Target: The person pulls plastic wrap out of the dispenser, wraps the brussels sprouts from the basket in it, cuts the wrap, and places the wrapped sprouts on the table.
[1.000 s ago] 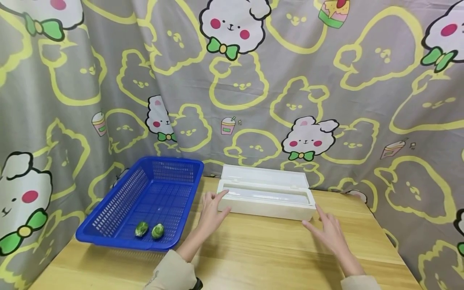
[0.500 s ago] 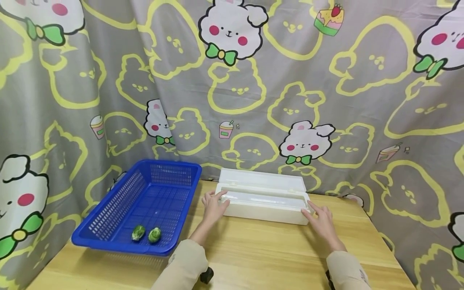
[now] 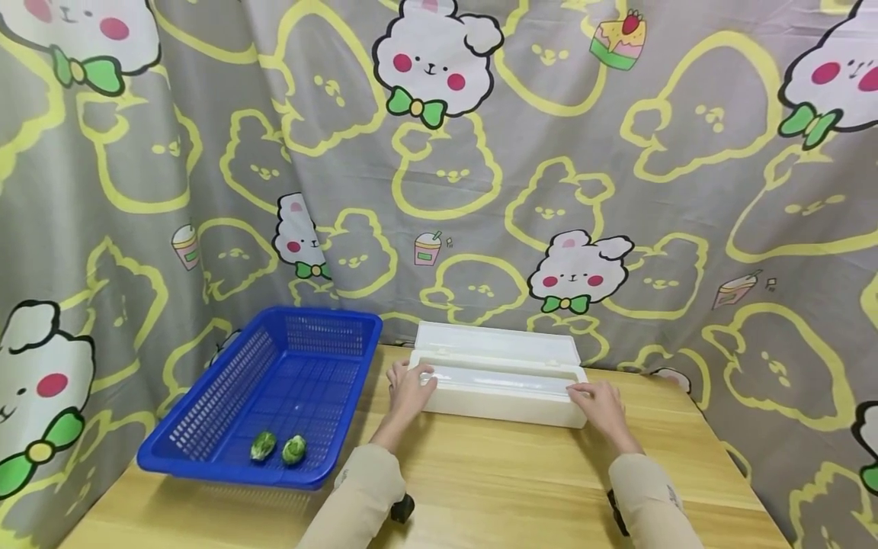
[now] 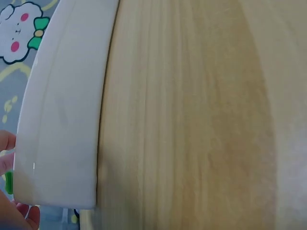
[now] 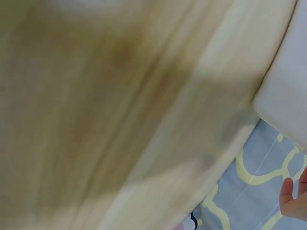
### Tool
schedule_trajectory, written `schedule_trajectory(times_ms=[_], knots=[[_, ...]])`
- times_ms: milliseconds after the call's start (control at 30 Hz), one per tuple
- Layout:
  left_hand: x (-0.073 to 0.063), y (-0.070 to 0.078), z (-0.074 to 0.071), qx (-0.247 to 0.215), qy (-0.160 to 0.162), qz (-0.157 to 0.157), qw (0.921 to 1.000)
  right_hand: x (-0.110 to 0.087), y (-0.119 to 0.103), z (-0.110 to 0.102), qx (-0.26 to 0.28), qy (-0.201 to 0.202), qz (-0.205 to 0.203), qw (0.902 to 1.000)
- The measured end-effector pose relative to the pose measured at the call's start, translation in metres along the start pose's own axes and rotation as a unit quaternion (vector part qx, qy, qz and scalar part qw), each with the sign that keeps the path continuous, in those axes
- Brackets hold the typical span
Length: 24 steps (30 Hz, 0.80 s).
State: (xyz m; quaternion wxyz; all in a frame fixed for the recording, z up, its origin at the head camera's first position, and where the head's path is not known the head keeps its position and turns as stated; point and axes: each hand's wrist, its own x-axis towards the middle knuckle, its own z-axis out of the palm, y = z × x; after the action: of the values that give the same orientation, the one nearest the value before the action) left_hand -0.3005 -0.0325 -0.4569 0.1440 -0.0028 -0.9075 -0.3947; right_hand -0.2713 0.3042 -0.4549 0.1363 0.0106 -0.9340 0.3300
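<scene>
A long white cling film dispenser (image 3: 504,406) lies on the table with its hinged lid (image 3: 497,343) tipped back. In its trough, a shiny roll of cling film (image 3: 494,381) runs lengthwise. My left hand (image 3: 410,390) is at the left end, its thumb and index finger pinching at the film over the front edge, other fingers beside the end wall. At the right end, my right hand (image 3: 602,408) pinches at the film with thumb and index finger. In the left wrist view, fingertips (image 4: 6,141) show over the dispenser's top edge. The pinched film edge itself is too clear to make out.
Left of the dispenser stands a blue plastic basket (image 3: 366,366) holding two small green Brussels sprouts (image 3: 263,446). A grey curtain (image 3: 480,175) printed with cartoon animals hangs right behind the wooden table (image 3: 507,488).
Both hands have come in to the dispenser's ends; the right hand has moved left from beside the corner onto the trough's front edge, its thumb and index finger closing together.
</scene>
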Motion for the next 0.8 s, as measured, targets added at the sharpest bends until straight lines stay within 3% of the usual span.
schedule_trajectory(times_ms=[333,600,800], knots=[[0.004,0.001,0.006,0.012,0.047,0.008,0.9988,0.006,-0.001,0.005,-0.015,0.019,0.023,0.9994],[0.016,0.005,0.012,0.011,0.081,0.078,0.9937,0.013,-0.005,0.011,-0.012,0.096,0.013,0.9952],[0.02,0.003,0.011,-0.009,0.071,0.1,0.9924,0.017,-0.005,0.012,0.029,0.091,0.012,0.9954]])
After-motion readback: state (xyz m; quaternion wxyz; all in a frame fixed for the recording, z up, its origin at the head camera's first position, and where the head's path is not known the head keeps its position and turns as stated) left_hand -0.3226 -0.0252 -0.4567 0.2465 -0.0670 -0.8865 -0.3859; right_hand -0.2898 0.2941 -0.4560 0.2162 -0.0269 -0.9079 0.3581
